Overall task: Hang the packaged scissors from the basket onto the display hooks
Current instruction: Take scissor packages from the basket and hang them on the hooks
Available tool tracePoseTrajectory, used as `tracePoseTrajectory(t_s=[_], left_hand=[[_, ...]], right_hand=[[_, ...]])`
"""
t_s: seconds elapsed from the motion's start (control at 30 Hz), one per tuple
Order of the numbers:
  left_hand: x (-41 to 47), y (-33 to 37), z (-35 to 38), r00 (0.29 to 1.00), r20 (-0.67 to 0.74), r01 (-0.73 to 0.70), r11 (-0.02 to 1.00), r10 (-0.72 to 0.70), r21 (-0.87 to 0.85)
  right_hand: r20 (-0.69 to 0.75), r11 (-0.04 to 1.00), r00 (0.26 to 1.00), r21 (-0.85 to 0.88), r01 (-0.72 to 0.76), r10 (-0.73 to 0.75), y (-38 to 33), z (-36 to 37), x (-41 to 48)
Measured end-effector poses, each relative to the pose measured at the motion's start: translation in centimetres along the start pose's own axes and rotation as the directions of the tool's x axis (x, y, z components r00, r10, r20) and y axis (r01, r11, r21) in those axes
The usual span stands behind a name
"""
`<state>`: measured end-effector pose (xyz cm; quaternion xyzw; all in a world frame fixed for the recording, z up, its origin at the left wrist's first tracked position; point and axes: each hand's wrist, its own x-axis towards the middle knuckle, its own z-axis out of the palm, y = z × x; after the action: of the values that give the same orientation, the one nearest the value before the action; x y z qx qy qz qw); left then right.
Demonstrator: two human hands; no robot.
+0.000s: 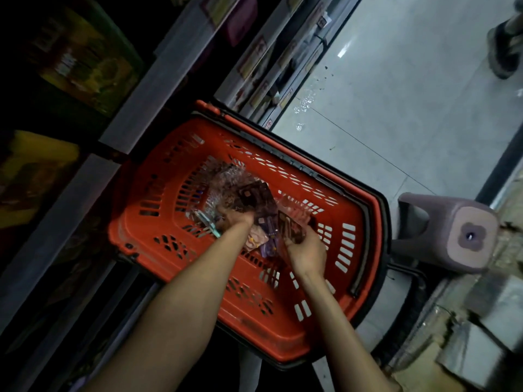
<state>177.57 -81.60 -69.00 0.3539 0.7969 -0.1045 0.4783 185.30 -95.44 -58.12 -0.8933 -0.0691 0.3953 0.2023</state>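
A red plastic basket [345, 244] with slotted walls sits on the floor below me. Several packaged scissors [249, 193] in dark card-and-plastic packs lie in a pile on its bottom. Both my arms reach down into it. My left hand [235, 219] is curled over the pile and grips a pack with teal scissors [208, 222] showing at its left. My right hand [307, 250] holds a dark pack [291, 226] by its lower edge, fingers curled round it. No display hooks are visible.
Dark shelving with price strips [175, 66] runs along the left. A brown plastic stool [458, 233] stands right of the basket. Grey tiled floor [410, 94] stretches beyond, with a person's shoe [506, 49] at top right. Boxes [481, 321] lie at the lower right.
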Motion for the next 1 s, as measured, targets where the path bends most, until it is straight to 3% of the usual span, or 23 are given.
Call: tracePoseTrajectory(t_s=[0.1, 0.2, 0.3, 0.53, 0.6, 0.77, 1.0], left_hand=[[-2.1, -0.4, -1.3, 0.999, 0.008, -0.044, 0.998, 0.044, -0.038], [-3.3, -1.2, -3.1, 0.984, 0.029, -0.172, 0.982, 0.175, -0.081], [-5.1, -1.9, -5.4, 0.917, 0.114, -0.361, 0.918, 0.381, -0.167], [-11.9, -3.2, -11.3, 0.773, 0.216, -0.555, 0.801, 0.596, -0.223], [-13.4, -3.3, -12.4, 0.759, 0.186, -0.573, 0.776, 0.624, -0.265], [-18.4, -2.6, -14.6, 0.816, 0.151, -0.454, 0.78, 0.559, -0.431], [-26.0, -1.3, -15.7, 0.768, 0.165, -0.438, 0.696, 0.618, -0.569]], right_hand=[[0.003, 0.999, 1.0, 0.035, 0.023, -0.023, -0.7, -0.6, -0.8], [0.021, 0.996, 0.996, 0.047, 0.08, -0.081, -1.6, -1.6, -1.6], [0.055, 0.986, 0.985, 0.059, 0.158, -0.161, -2.8, -3.3, -2.8], [0.14, 0.947, 0.958, 0.237, 0.214, -0.252, -3.9, -8.5, -6.4], [0.201, 0.929, 0.944, 0.32, 0.188, -0.26, -4.4, -10.0, -7.3], [0.245, 0.831, 0.932, 0.548, 0.095, -0.268, -5.8, -13.6, -11.0], [0.017, 0.778, 0.937, 0.563, 0.278, -0.348, -4.9, -18.2, -14.3]])
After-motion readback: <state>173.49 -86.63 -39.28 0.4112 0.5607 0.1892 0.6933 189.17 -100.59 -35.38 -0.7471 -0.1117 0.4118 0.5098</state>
